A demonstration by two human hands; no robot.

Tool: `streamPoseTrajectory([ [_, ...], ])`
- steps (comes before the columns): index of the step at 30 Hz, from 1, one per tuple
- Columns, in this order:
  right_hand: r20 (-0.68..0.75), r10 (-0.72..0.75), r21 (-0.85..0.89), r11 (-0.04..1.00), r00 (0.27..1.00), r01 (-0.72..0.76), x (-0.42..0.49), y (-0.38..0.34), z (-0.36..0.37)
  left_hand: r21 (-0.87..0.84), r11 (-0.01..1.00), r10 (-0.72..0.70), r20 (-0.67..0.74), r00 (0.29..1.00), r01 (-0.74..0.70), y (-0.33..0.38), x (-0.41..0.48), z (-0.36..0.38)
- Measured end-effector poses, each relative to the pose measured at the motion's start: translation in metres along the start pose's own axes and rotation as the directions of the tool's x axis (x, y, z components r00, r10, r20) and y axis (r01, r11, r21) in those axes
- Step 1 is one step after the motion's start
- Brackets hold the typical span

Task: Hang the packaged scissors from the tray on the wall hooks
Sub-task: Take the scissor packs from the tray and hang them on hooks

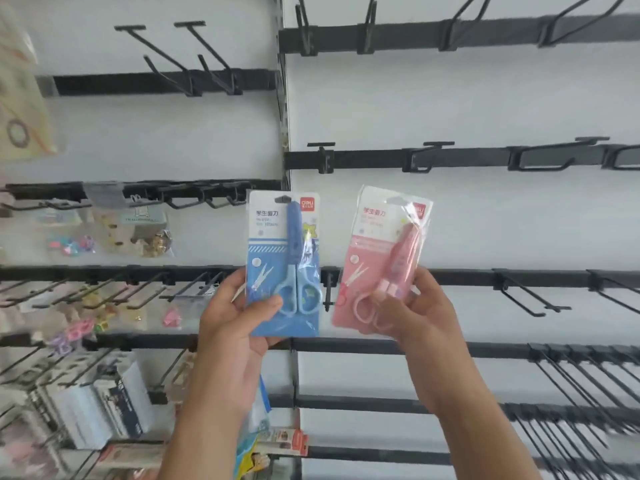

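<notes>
My left hand [235, 327] grips a blue pack of scissors [282, 244] by its lower part and holds it upright before the wall. In my right hand [420, 313] is a pink pack of scissors [377, 251], tilted slightly right. Both packs are raised in front of the white panel, just below a black rail with bare hooks [438, 148]. A short black hook [327, 289] sticks out between the two packs at hand height. No tray is in view.
Black rails with several bare hooks cross the right panel [519, 216]; long wire hooks [533, 296] jut out at right and lower right. On the left panel hang small packets of clips and trinkets [138, 230], with card packs [104, 403] lower down.
</notes>
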State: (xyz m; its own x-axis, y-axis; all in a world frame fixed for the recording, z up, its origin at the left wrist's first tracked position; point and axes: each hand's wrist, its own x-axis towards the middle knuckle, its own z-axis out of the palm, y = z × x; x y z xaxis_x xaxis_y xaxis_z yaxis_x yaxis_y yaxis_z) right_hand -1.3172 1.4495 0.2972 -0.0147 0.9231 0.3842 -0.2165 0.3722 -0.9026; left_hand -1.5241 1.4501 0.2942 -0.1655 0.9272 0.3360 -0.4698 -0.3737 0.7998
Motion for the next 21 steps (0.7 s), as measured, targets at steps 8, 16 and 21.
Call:
streamPoseTrajectory([
  [8, -0.064, 0.038, 0.016, 0.999, 0.997, -0.038, 0.042, 0.0, -0.03, 0.09, 0.994, 0.06, -0.036, 0.998, -0.056, -0.02, 0.033, 0.047],
  [16, -0.123, -0.037, 0.01, 0.999, 0.992, 0.039, 0.063, 0.0, -0.033, 0.08, 0.997, 0.014, -0.085, 0.996, -0.007, -0.027, 0.07, 0.063],
  [21, -0.148, -0.047, 0.014, 0.999, 0.988, 0.05, 0.069, 0.0, -0.033, 0.055, 0.997, 0.056, -0.086, 0.995, -0.052, -0.029, 0.076, 0.068],
])
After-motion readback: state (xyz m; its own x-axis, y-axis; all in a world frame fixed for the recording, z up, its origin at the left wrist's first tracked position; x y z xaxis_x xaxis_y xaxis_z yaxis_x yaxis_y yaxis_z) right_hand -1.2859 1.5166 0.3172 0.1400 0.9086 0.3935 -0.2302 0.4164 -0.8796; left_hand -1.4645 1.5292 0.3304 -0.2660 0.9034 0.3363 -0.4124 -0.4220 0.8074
